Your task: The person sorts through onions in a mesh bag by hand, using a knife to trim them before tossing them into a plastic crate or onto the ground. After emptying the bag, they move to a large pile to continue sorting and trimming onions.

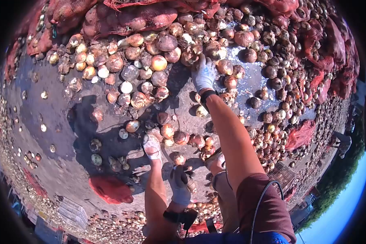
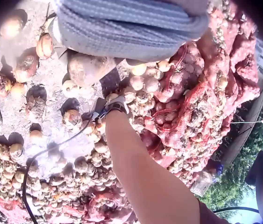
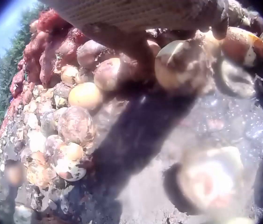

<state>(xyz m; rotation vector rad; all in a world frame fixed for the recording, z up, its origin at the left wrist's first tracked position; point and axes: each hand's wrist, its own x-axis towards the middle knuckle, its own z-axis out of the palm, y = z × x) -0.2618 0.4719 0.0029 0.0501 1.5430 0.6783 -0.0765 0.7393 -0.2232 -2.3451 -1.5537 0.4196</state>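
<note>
Onions lie in a broad heap [image 1: 150,65] on wet ground. My right hand [image 1: 203,73], in a pale glove, stretches far forward at the heap's edge, its fingers laid out over onions [image 3: 178,63] just beneath them; it grips none that I can see. My left hand [image 1: 179,185], also gloved, hangs low near my legs and holds one onion [image 2: 87,69] under its grey glove [image 2: 131,23]. In the left wrist view my right forearm [image 2: 136,163], with a wrist strap, reaches toward the pile.
Red mesh sacks [image 1: 126,18] full of onions are stacked behind the heap and along the right [image 2: 201,93]. A flat red sack [image 1: 110,189] lies on the ground at left. Crates [image 1: 282,173] stand nearby. My sandalled foot [image 1: 152,146] stands among loose onions.
</note>
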